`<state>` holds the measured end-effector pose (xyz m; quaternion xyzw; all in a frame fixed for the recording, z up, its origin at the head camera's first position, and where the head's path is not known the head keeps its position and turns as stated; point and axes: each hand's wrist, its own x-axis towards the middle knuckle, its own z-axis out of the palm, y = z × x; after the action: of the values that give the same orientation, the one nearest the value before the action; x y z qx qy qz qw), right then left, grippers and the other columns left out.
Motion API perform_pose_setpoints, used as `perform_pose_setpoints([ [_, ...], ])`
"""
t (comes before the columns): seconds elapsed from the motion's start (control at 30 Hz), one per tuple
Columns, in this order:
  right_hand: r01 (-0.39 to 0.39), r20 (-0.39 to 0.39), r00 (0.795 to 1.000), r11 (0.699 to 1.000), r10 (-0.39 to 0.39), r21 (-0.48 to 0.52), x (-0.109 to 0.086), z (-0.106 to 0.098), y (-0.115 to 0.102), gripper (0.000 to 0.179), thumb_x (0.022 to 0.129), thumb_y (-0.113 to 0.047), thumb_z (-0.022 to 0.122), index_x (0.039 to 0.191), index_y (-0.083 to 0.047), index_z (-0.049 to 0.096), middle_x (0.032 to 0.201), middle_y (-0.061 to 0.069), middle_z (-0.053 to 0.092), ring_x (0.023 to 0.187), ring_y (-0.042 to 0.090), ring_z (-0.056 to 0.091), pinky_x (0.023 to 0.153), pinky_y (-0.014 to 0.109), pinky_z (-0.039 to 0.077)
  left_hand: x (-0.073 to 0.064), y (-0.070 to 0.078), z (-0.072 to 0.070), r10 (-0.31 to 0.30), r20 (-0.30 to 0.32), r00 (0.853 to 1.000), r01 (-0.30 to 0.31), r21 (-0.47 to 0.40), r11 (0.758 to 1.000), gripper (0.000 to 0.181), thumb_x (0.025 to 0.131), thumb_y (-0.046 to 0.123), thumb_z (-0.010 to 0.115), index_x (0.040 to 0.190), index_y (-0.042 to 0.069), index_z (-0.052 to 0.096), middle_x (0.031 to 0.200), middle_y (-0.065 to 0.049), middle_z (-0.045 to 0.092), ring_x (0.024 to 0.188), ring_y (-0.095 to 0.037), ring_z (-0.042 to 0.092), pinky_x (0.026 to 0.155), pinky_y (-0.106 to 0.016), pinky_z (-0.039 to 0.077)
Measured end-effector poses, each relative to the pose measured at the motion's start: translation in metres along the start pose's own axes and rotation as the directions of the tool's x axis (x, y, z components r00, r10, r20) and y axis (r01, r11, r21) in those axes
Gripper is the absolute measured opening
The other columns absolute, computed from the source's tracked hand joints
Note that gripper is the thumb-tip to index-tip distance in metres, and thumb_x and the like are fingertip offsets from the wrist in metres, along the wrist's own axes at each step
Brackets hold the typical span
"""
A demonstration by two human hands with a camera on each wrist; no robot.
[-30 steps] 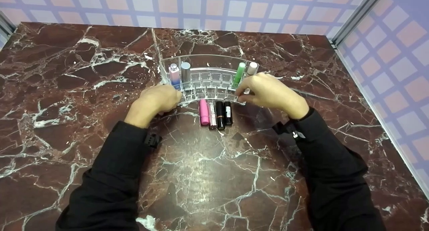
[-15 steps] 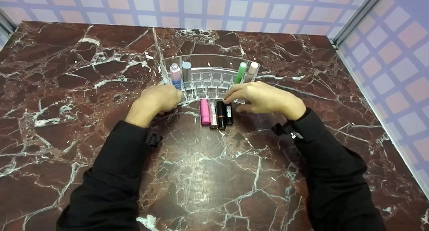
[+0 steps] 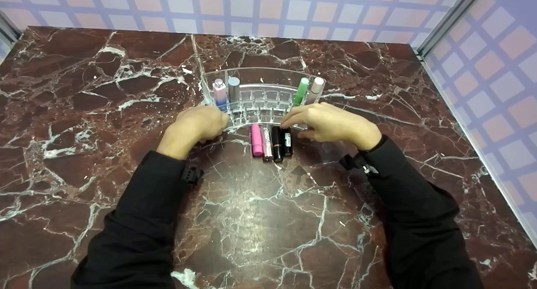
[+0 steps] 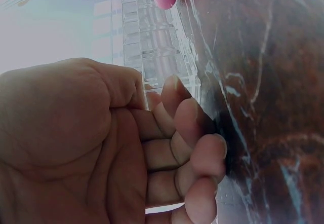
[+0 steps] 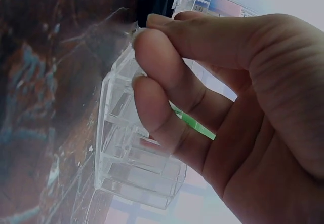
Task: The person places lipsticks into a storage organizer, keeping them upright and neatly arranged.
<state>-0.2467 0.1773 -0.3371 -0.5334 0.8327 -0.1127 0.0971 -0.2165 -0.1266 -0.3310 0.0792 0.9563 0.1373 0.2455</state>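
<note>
A clear, curved, tiered lipstick organizer (image 3: 260, 97) stands in the middle of the marble-patterned table. My left hand (image 3: 200, 122) grips its left front corner between thumb and forefinger, the other fingers curled beside it. In front of the organizer several tubes lie side by side: a pink tube (image 3: 256, 140), a silvery clear lipstick tube (image 3: 267, 144), a longer black lipstick (image 3: 277, 144) and a shorter black tube (image 3: 288, 143) with a white label. My right hand (image 3: 331, 122) hovers with loosely bent fingers, forefinger tip right at the upper ends of the black tubes (image 5: 156, 1).
In the organizer's back row stand a pink-and-blue tube (image 3: 219, 94) and a grey-blue tube (image 3: 233, 89) at left. A green tube (image 3: 301, 91) and a white-capped tube (image 3: 315, 89) stand at right. A checkered wall (image 3: 268, 12) rises behind the table.
My right hand has moved left and slightly down, from the organizer's right end to the black tubes. The organizer has shifted very slightly right; my left hand stays at its corner.
</note>
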Motion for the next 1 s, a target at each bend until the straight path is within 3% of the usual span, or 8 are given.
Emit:
perform_pose_setpoints([
  [0.5, 0.001, -0.014, 1.000, 1.000, -0.001, 0.006, -0.0005, 0.0016, 0.0017, 0.037, 0.083, 0.014, 0.066, 0.109, -0.009, 0.077, 0.121, 0.006, 0.071, 0.111, 0.025, 0.068, 0.090, 0.045, 0.057, 0.0003, 0.0003, -0.0006, -0.014, 0.015, 1.000, 0.014, 0.002, 1.000, 0.040, 0.108, 0.029, 0.030, 0.085, 0.010, 0.056, 0.089, -0.014, 0.063, 0.071, -0.025, 0.059, 0.066, -0.040, 0.050],
  [1.0, -0.018, 0.013, 1.000, 1.000, 0.018, 0.016, -0.0009, 0.0018, 0.0021, 0.041, 0.080, 0.017, 0.067, 0.110, -0.010, 0.077, 0.125, 0.006, 0.071, 0.112, 0.027, 0.068, 0.088, 0.047, 0.058, -0.0003, 0.0003, -0.0011, -0.023, 0.031, 0.999, 0.023, -0.008, 1.000, 0.039, 0.107, 0.029, 0.030, 0.086, 0.010, 0.056, 0.090, -0.014, 0.064, 0.072, -0.026, 0.058, 0.066, -0.039, 0.049],
])
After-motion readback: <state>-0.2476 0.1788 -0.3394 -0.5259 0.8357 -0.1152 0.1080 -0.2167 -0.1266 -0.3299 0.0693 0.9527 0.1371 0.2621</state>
